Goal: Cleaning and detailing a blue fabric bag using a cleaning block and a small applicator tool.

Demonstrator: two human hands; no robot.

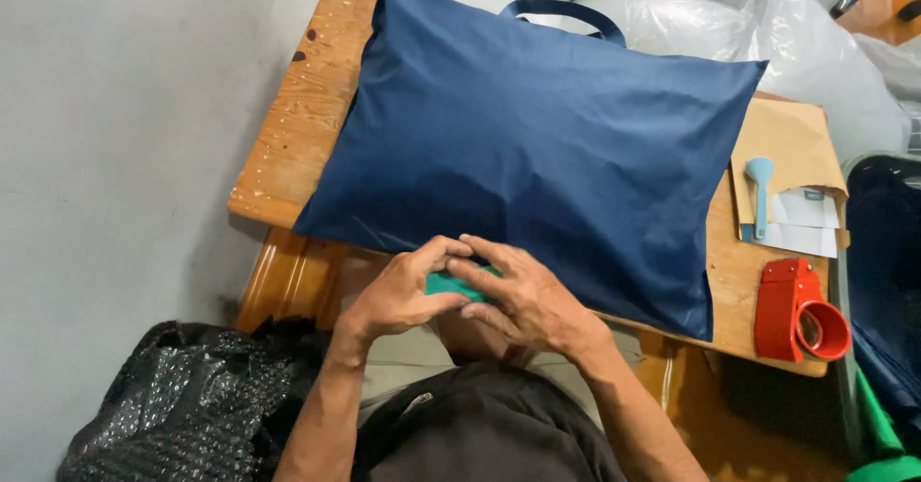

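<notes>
Both sets of fingers are meeting at the near edge of the bench, closing together on a small green object [451, 284]. The left hand [398, 295] is curling its fingers [436, 250] over the top of the object, thumb side toward the other hand, partly closed and grasping. The right hand [523, 295] is laying its fingers [475, 276] across the object from the other side, bent and pressing on it, so most of the green piece is lying hidden; its exact kind cannot be told. The object is sitting just in front of the lower edge of a large dark blue fabric bag [537, 156], which is lying flat across the wooden bench [297, 127] with its carry handle [566, 12] pointing away. To the right of the bag, a brown envelope [787, 137] is carrying a light blue tool [760, 194] and white paper slips [806, 223]. A red tape dispenser [801, 311] is resting near the bench's right corner. Black bubble wrap [182, 396] is lying on the floor at lower left.
</notes>
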